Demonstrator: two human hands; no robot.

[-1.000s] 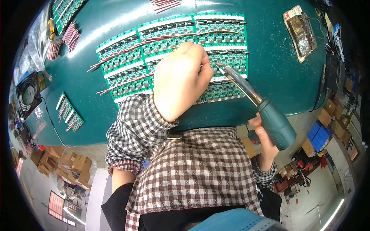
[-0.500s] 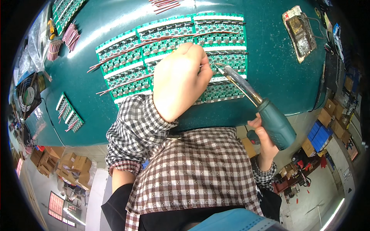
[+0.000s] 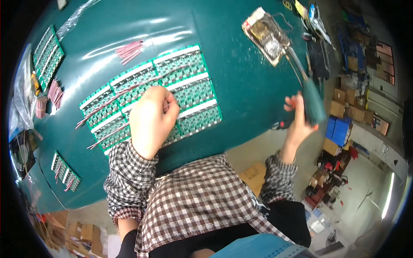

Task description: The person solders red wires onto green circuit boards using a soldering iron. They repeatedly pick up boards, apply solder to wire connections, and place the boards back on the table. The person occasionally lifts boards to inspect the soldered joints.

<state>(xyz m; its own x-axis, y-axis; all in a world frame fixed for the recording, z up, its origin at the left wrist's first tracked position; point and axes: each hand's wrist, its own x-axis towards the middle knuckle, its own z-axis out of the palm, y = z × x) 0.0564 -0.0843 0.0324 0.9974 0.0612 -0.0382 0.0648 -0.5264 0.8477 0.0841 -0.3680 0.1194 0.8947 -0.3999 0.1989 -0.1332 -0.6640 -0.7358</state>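
Observation:
My right hand (image 3: 297, 122) grips a soldering iron (image 3: 315, 102) by its thick green handle, which is smeared by motion. The iron's metal shaft points away from me, and its tip end reaches the near right edge of a small tray (image 3: 257, 21) with shiny solder and brown residue. Over the panel of green circuit boards (image 3: 193, 92), my left hand (image 3: 151, 118) is closed, thumb against curled fingers. What is pinched there is hidden. Thin red and black wires (image 3: 97, 112) lie across the panel, some sticking out past its left edge.
Beyond the panel lies a bunch of red wires (image 3: 129, 51). At left are another board panel (image 3: 48, 58), wire bundles (image 3: 55, 93), a yellow-handled tool (image 3: 35, 81) and a small board strip (image 3: 65, 171). A black box (image 3: 317, 58) stands at the table's right edge.
My right hand has carried the soldering iron from the boards to the solder tray. My left hand stays closed over the panel. The whole view has swung to the right.

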